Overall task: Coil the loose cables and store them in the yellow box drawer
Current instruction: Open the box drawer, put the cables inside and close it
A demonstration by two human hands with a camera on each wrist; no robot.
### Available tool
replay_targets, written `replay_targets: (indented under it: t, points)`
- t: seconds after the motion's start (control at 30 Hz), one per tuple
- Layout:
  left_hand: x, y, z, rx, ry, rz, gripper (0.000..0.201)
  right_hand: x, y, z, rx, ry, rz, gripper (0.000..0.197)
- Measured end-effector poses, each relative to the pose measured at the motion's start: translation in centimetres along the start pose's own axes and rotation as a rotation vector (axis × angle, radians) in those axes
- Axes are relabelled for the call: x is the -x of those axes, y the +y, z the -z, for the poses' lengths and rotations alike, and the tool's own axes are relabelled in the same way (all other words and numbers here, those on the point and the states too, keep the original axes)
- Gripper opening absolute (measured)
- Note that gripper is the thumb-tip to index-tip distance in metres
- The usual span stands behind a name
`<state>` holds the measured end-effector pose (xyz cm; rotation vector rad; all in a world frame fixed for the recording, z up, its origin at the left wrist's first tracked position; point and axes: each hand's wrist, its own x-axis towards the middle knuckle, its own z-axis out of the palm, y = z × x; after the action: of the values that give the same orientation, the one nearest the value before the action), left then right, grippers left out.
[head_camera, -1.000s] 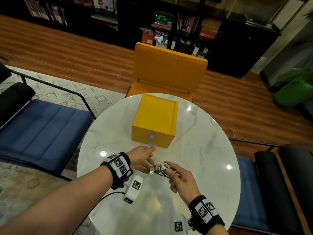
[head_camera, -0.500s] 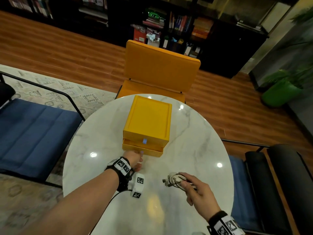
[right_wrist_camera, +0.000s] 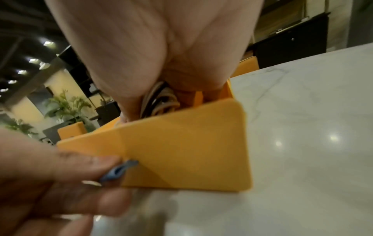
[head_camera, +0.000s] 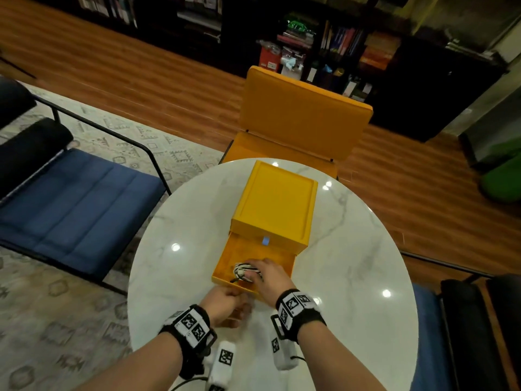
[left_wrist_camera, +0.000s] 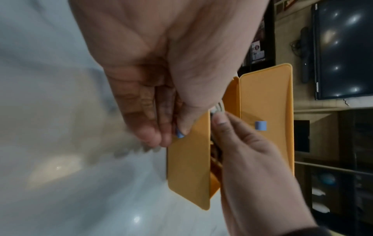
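Over on the left stood a blue-cushioned chair (head_camera: 70, 193) on a patterned rug (head_camera: 42, 320), beside the round marble table (head_camera: 352, 277). The left hand (head_camera: 222, 304) sat at the front of the pulled-out drawer (head_camera: 225, 256), and there it was in the left wrist view: thumb and fingers pinching the small blue pull tab (left_wrist_camera: 179, 135) on the drawer front. Moving across, the coiled cables (head_camera: 243, 270), a white-and-black bundle, lay inside the drawer near its front wall, and the right hand (head_camera: 267, 276) reached down over that wall, its fingers curled around the coil, gripping it. The right wrist view showed the loops (right_wrist_camera: 159, 102) tucked just under the palm, behind the yellow front panel. The yellow box (head_camera: 275, 206) itself stood at the middle of the table, a 2nd blue tab (head_camera: 265, 240) on its front face above the open drawer. Behind it, a yellow chair (head_camera: 304, 122); further right, wooden floor (head_camera: 423, 207) and dark bookshelves (head_camera: 324, 46).
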<state>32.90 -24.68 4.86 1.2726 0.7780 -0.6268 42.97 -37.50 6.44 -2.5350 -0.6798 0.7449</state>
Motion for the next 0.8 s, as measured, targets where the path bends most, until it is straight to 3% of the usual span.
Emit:
replay_targets:
  t: [0.23,0.37,0.53,0.73,0.8]
  points:
    - [-0.1,0.5,-0.3,0.026,0.017,-0.03,0.01,0.7,0.8,-0.5,0.382,-0.033,-0.029,0.04]
    - [-0.4,0.7,-0.6,-0.013,0.065,-0.049,0.013,0.1,0.4,0.0,0.422,-0.014,-0.069,0.038]
    - [-0.7,0.9,-0.5,-0.034,0.076,-0.054,0.011,-0.4,0.2,-0.3,0.316,-0.129,-0.07,0.032]
    - [-1.2,2.1,0.0,-0.031,0.049,-0.094,0.01,1.6,0.4,0.5,0.323,-0.145,0.02,0.062]
    - [-1.3,2.7,0.3,-0.117,0.033,-0.115,0.011,1.8,1.0,0.6,0.425,-0.104,0.049,0.061]
